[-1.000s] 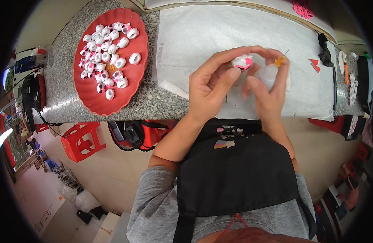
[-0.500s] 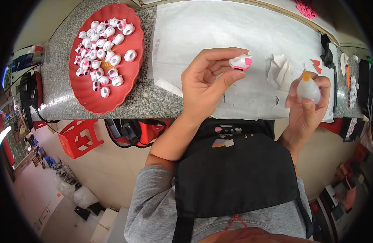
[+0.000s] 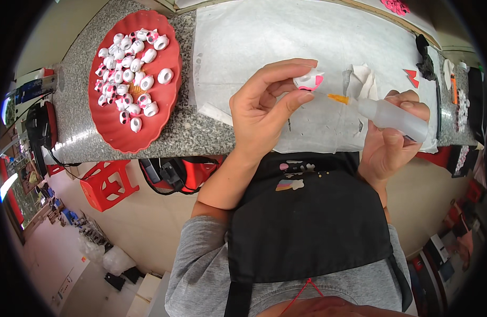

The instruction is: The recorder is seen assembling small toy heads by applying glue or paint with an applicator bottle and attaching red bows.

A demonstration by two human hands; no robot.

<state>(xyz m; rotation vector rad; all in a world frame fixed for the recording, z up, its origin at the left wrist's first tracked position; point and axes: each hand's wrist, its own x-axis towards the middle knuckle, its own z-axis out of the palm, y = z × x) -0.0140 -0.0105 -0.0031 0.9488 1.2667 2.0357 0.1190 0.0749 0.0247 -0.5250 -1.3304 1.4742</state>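
Note:
Between the thumb and fingertips of my left hand (image 3: 264,105) is a small white figurine head (image 3: 305,81) with pink markings. My right hand (image 3: 394,140) grips a translucent squeeze bottle (image 3: 394,120) with an orange needle tip (image 3: 338,99). The bottle lies nearly level, its tip aimed left at the figurine head; the thin needle reaches close to it, and I cannot tell if they touch. Both hands are above the white sheet (image 3: 254,31) on the counter.
At the left a red scalloped plate (image 3: 108,129) holds many similar white and pink pieces on the speckled counter (image 3: 212,134). Crumpled tissue (image 3: 362,79), red scraps (image 3: 411,77) and a black cloth (image 3: 425,58) lie toward the right. A red stool (image 3: 108,185) stands below.
My right hand has tipped the bottle from upright to nearly level, bringing its needle left toward the figurine head. My left hand has shifted slightly left with the head. The view has moved a little.

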